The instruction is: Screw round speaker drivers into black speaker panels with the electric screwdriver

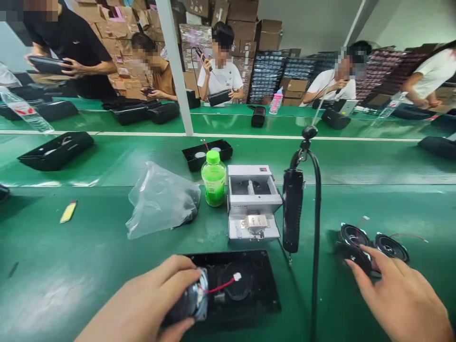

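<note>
A long, glossy green work surface (89,266) fills the room in front of stacked brown cardboard boxes (244,14), with co-workers (224,76) in black, brown and white shirts along its far side. In the foreground lies a flat, rectangular black panel (258,289) with a round grille. Beyond it, a crumpled clear plastic bag (160,202) sits to the left of a white, box-shaped machine (249,204); between the two stands a clear bottle (213,181) with a bright green cap and green contents. At the machine's right hangs a black, cylindrical handheld tool (292,213), beside a thick black cord (316,242).

The person's left hand (153,294) is clamped around a round speaker with a silvery metal frame (201,299), tilted at the panel's left end; whether speaker and panel touch is unclear. Well apart, the right hand (402,289) sets thumb and forefinger at a blurred, round black speaker (356,259); how firmly they grip is impossible to tell. Two more black speakers with silvery rims (392,248) lie just behind. From the left hand's speaker, a thin red wire (223,286) runs over the panel to a small white plug (237,276).
</note>
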A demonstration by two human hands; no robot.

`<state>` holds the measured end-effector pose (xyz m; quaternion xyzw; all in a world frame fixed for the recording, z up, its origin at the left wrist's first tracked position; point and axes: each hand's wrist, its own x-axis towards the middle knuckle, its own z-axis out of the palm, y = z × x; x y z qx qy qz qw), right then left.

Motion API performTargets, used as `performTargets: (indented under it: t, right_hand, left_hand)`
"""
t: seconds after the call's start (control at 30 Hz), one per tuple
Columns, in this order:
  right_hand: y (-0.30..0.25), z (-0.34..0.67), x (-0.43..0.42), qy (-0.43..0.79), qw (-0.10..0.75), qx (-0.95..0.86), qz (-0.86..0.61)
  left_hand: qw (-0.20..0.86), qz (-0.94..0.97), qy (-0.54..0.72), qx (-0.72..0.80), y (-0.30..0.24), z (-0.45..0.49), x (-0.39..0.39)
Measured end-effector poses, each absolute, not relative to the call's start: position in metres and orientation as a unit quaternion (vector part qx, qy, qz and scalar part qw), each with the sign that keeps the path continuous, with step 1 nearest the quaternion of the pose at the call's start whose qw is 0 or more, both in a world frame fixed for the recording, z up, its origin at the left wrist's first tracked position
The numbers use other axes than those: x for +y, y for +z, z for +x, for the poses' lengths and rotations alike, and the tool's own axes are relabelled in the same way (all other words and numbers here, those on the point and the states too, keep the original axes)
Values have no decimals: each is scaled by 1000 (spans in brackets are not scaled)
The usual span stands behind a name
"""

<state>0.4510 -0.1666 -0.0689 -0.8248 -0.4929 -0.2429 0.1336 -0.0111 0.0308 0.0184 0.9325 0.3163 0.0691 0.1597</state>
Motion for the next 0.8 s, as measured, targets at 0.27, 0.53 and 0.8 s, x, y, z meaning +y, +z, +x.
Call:
performTargets:
  t: [0.27, 0.53, 0.8]
  right_hand:
    - [-82, 443, -171, -203, 266, -489, -805]
    - [-78, 414, -173, -125, 250, -635, -720]
    - [-73, 423, -174, -33, 162, -690, -705]
  left_hand:
    - [137, 953, -11, 271, 21, 15, 38]
    - [148, 941, -50, 299, 22, 22, 45]
    - [134, 930, -191, 285, 34, 59, 46]
